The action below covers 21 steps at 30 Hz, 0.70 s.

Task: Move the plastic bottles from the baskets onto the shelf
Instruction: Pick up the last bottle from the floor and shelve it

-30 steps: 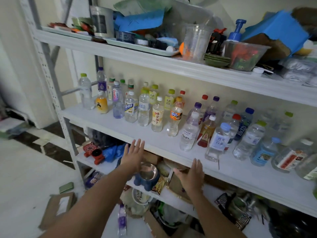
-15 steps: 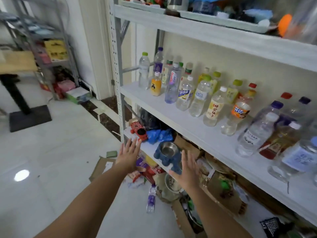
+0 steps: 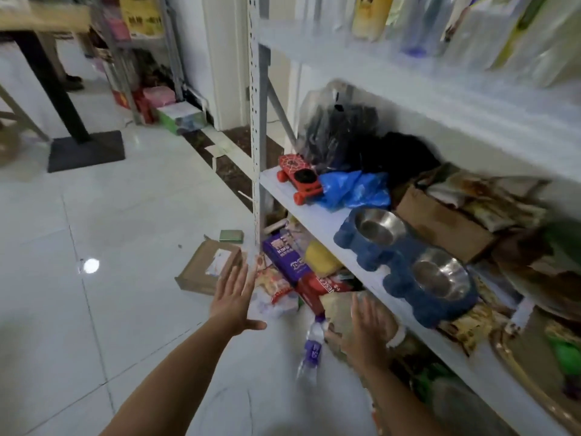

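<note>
Both hands are empty, fingers spread apart. The left hand (image 3: 234, 297) and right hand (image 3: 366, 335) have dropped from the front edge of the shelf (image 3: 330, 55) toward the floor (image 3: 125, 231). A stray plastic bottle (image 3: 311, 350) lies there just beside the right hand, and is probably the next pick. Its long axis runs away from the person, purple cap toward the rack's foot.

White metal shelf rack (image 3: 258, 121) standing on a tiled floor (image 3: 125, 215), both cluttered.
The upper board (image 3: 408, 77) carries a row of plastic bottles (image 3: 367, 14), blurred. On the lower board (image 3: 314, 215): a red toy car (image 3: 298, 177) at the left end, a blue plastic bag (image 3: 355, 188) touching it, black bags (image 3: 345, 136) behind, a blue two-bowl feeder (image 3: 405, 272) at the front edge, and a cardboard box (image 3: 440, 225) behind the feeder. On the floor: flat cardboard (image 3: 201, 272), a small green box (image 3: 231, 236) near the rack post, a purple-labelled bottle (image 3: 312, 350) lying down, snack packets (image 3: 283, 284) under the lower board, and a black table base (image 3: 85, 151) well apart to the left.
</note>
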{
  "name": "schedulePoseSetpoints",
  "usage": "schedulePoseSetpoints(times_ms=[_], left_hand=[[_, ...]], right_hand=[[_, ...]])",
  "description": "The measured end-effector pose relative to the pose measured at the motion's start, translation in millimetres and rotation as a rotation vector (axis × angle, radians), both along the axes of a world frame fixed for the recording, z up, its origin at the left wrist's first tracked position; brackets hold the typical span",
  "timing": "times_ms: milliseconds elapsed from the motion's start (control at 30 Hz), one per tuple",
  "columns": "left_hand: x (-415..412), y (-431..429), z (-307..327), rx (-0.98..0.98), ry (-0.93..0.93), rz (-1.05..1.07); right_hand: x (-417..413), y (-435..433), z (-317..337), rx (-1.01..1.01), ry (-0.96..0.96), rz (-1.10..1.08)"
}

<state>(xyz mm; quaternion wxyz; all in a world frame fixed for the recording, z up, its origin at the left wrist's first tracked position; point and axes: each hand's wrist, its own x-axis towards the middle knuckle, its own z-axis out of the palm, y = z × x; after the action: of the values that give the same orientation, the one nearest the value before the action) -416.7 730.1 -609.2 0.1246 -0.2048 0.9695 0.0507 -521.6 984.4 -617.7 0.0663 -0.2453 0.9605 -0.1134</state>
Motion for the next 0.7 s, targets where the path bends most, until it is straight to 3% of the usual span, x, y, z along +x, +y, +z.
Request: schedulePoseSetpoints(times_ms=[167,300,500,600,700], left_hand=[[-23.9,-12.0,-155.9,0.009,-0.009,0.027],[-38.2,-10.9,-246.7,0.037,-0.021,0.034],[-40.3,7.4,-319.4,0.097,-0.058,0.018],[-42.7,16.0,-328.9,0.118,-0.087,-0.008],[-48.9,19.8,-331.1,0.133,-0.086,-0.016]], right_hand=[[-16.5,0.7,-175.3,-0.009,-0.076,0.024],[-19.0,-8.8,-267.2,-0.013,-0.079,0.042],[-16.0,-11.9,-342.3,-0.052,-0.050,-0.004],[-4.4,-8.6,-357.1,0.047,-0.149,-0.019],[4.7,-5.9,-367.9,0.014,-0.207,-0.086]])
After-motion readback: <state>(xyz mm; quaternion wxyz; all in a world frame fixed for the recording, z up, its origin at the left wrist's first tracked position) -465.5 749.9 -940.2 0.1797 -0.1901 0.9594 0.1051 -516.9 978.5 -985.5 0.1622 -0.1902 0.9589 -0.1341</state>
